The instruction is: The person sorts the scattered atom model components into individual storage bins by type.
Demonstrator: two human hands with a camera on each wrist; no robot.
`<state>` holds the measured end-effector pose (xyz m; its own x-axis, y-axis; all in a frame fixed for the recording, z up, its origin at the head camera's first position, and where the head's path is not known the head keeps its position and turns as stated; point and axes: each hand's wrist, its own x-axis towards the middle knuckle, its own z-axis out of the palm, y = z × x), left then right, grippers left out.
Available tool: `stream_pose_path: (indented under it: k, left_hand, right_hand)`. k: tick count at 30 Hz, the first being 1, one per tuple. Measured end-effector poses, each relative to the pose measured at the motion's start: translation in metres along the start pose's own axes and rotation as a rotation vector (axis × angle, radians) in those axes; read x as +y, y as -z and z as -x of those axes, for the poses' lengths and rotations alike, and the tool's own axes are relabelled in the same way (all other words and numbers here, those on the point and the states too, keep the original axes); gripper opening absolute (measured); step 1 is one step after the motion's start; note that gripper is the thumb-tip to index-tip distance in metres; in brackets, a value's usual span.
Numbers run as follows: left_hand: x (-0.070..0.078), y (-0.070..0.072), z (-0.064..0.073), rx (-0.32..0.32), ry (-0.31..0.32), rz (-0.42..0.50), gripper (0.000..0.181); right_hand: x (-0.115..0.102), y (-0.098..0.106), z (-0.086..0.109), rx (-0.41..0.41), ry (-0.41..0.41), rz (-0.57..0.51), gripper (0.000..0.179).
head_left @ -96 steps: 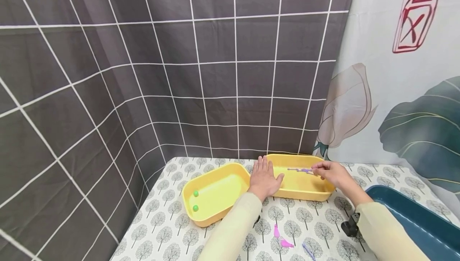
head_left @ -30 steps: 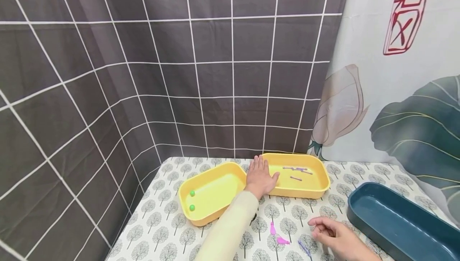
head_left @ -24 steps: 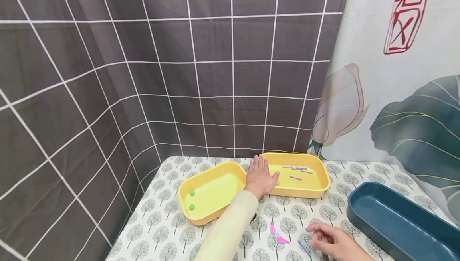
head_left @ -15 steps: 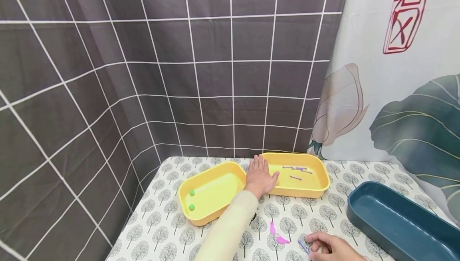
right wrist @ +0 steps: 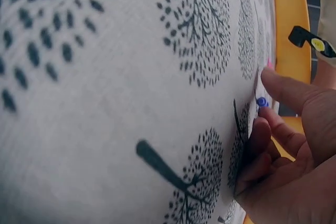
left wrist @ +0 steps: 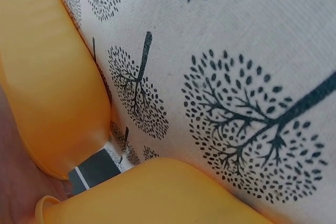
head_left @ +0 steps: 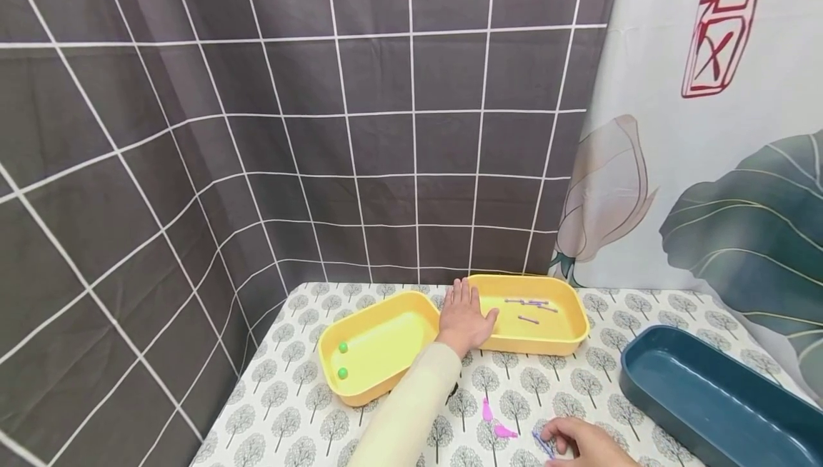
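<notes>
My left hand (head_left: 464, 318) lies palm down, fingers straight, across the adjoining rims of two yellow trays, the left tray (head_left: 392, 338) and the right tray (head_left: 559, 345). At the front of the table my right hand (head_left: 584, 444) is beside a small purple-blue stick (head_left: 542, 444). In the right wrist view the stick's blue knobbed end (right wrist: 262, 101) shows between thumb and index finger, which stand apart. Several similar purple sticks (head_left: 530, 303) lie in the right tray. Two green balls (head_left: 343, 373) lie in the left one.
Two small pink pieces (head_left: 505, 431) lie left of the purple-blue stick. A long dark blue tray (head_left: 720, 388) stands at the right of the tree-print tablecloth (head_left: 296, 410). A grey grid-patterned curtain (head_left: 386, 138) hangs behind and to the left.
My right hand put a purple stick into the right yellow tray, came back to the table's front and lowered to the purple-blue stick. The left hand stays on the rims.
</notes>
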<state>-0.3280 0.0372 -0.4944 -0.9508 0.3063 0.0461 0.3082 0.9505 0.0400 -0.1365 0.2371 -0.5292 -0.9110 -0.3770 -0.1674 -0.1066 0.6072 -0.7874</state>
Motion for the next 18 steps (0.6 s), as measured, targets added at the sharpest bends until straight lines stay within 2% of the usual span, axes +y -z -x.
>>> stream_pose_path:
  k: [4, 9, 18]
  left_hand:
    - [-0.0001, 0.0, 0.0004, -0.006, 0.0, 0.0, 0.076]
    - [-0.0001, 0.0007, 0.001, -0.013, -0.002, 0.002, 0.075]
    - [0.001, 0.0016, 0.0012, -0.012, 0.003, 0.014, 0.075]
  right_hand:
    - [-0.0032, -0.0036, -0.001, 0.04, 0.014, 0.058, 0.024]
    - [-0.0066, -0.0061, -0.003, 0.054, -0.016, 0.057, 0.02]
    - [-0.008, -0.005, -0.0018, 0.082, -0.004, 0.093, 0.013]
